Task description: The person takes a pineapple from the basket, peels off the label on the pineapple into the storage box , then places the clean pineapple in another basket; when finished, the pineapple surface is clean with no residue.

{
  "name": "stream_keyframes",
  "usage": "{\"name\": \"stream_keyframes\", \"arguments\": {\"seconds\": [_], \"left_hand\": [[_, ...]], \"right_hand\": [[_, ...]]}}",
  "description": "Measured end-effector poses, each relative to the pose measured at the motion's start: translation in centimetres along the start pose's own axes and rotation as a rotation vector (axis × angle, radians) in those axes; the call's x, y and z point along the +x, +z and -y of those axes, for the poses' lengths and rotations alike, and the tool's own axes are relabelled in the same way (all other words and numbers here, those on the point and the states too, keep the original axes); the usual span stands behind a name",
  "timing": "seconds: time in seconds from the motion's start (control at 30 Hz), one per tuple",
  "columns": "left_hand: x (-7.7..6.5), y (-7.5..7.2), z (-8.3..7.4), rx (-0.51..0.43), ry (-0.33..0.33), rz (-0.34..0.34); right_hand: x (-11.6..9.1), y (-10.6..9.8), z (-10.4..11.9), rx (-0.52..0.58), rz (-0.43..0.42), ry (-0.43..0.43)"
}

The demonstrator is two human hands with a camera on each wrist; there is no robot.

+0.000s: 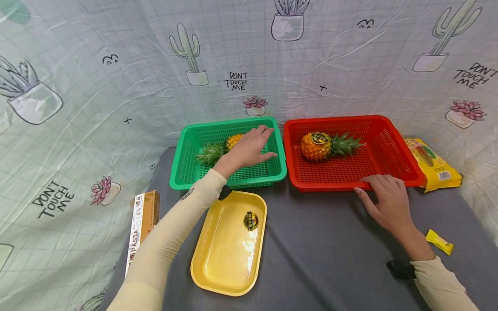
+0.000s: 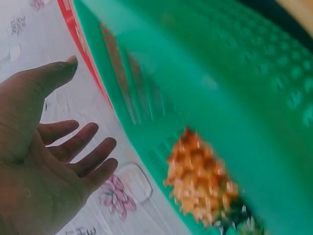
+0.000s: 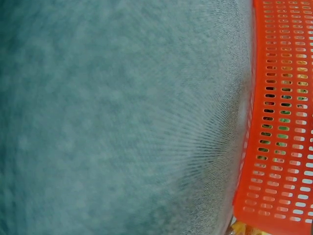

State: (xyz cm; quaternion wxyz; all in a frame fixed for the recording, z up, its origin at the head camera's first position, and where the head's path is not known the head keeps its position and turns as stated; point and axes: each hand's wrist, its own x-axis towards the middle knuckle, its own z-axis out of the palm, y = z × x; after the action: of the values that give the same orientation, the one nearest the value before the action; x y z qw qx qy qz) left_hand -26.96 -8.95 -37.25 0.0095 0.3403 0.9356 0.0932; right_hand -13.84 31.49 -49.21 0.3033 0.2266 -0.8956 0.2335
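My left hand is over the green basket, fingers spread and holding nothing. Under it lies a small pineapple, its leaves to the left and its fruit partly hidden by the hand. In the left wrist view the orange fruit of that pineapple shows inside the basket, apart from the fingers. A second pineapple with a black-and-yellow sticker lies on its side in the red basket, leaves pointing right. My right hand is at that basket's front rim, fingertips overlapping it, nothing in the grasp.
A yellow tray with a round sticker sits in front of the green basket. To its left stands a pasta box, partly behind the left sleeve. Right of the red basket lie a yellow packet and a small yellow wrapped item.
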Motion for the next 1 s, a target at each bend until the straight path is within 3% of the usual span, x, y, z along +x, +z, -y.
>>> {"name": "stream_keyframes", "arguments": {"seconds": [0.2,0.47,0.73,1.0], "left_hand": [[0.1,1.2,-1.9,-0.022,0.072,-0.043],[1.2,2.2,-4.2,-0.057,0.096,-0.046],[3.7,2.6,-6.1,-0.031,0.130,-0.041],[6.9,2.9,-7.5,-0.027,0.097,-0.009]], "right_hand": [[0.1,0.0,-0.1,0.001,-0.006,-0.005],[0.1,-0.2,0.1,0.002,0.002,0.000],[-0.2,-0.3,-0.2,-0.006,-0.003,0.007],[-0.1,-0.1,-0.2,-0.001,0.019,0.018]]}}
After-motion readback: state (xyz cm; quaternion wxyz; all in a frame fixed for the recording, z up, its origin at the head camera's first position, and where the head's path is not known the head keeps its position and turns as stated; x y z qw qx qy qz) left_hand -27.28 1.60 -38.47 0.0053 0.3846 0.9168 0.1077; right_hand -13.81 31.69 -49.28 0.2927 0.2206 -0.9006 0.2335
